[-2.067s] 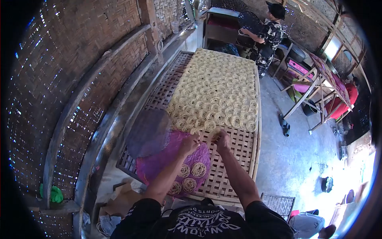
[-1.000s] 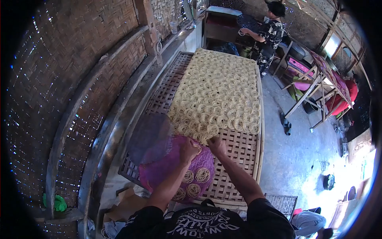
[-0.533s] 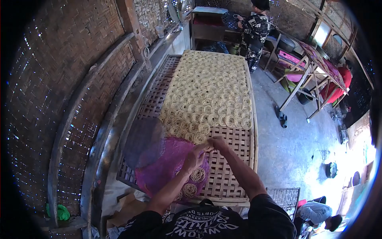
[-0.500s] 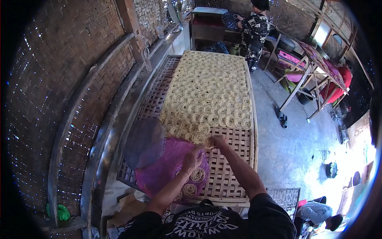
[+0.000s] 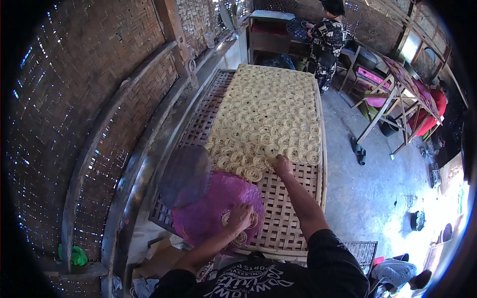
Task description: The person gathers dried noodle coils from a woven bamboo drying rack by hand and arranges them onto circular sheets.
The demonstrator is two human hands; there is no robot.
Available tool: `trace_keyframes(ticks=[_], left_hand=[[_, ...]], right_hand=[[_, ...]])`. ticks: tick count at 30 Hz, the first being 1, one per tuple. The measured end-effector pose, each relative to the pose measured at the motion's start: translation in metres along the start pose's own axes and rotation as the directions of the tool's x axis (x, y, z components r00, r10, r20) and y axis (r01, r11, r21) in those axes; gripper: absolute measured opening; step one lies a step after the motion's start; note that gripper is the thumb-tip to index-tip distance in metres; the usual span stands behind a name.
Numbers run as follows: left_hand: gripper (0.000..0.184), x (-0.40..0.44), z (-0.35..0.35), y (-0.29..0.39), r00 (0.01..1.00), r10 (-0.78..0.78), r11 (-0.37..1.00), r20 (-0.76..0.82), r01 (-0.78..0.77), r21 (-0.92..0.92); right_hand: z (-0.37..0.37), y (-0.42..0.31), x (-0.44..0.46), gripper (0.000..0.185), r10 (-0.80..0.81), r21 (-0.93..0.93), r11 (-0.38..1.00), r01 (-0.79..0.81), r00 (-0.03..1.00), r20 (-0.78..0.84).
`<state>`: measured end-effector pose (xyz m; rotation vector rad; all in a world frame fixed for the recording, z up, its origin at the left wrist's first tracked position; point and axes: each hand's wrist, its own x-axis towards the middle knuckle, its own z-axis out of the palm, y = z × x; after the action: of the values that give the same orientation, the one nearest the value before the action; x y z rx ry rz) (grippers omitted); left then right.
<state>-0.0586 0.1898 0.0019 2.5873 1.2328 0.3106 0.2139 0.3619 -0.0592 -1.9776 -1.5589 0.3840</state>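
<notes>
**Yellow coils on a woven rack**

The right hand grips one coil at the near edge of the packed rows. The left hand is at the purple sheet, among a few loose coils; whether it grips any cannot be told. Beside the sheet is a dark disc. Beyond the rack's far end stands a person.

The pale coils look matt and stringy, the woven rack like rough, dry bamboo. The purple round has a glossy, wrinkled, plastic-like skin; the wall is coarse matt wickerwork, the floor smooth, concrete-like and shiny, the shirt matt cloth
</notes>
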Motion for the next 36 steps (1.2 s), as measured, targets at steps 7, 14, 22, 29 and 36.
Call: trace_keyframes(ticks=[7,14,22,29,36], left_hand=[[0.031,0.043,-0.004,-0.005,0.903,-0.203,0.817,0.378,0.369,-0.443],[0.016,0.095,0.013,0.008,0.873,-0.309,0.338,0.379,0.473,-0.814],[0.019,0.106,-0.01,0.04,0.867,-0.487,0.331,0.111,0.3,-0.894],[0.032,0.002,-0.024,-0.018,0.914,-0.329,0.939,-0.238,0.291,-0.183],[0.036,-0.051,-0.034,-0.008,0.963,-0.205,0.967,-0.177,0.227,0.114]], right_hand=[[-0.06,-0.049,-0.077,0.043,-0.008,0.193,0.98,-0.037,0.973,0.23],[-0.105,-0.068,-0.162,0.059,0.242,0.464,0.551,-0.694,0.665,0.707],[-0.085,-0.031,-0.143,0.045,0.076,0.691,0.497,-0.525,0.819,0.568],[-0.04,-0.024,-0.093,0.049,0.086,0.726,0.583,-0.365,0.916,0.392],[0.016,-0.014,-0.038,0.048,0.047,0.643,0.719,-0.265,0.941,0.334]])
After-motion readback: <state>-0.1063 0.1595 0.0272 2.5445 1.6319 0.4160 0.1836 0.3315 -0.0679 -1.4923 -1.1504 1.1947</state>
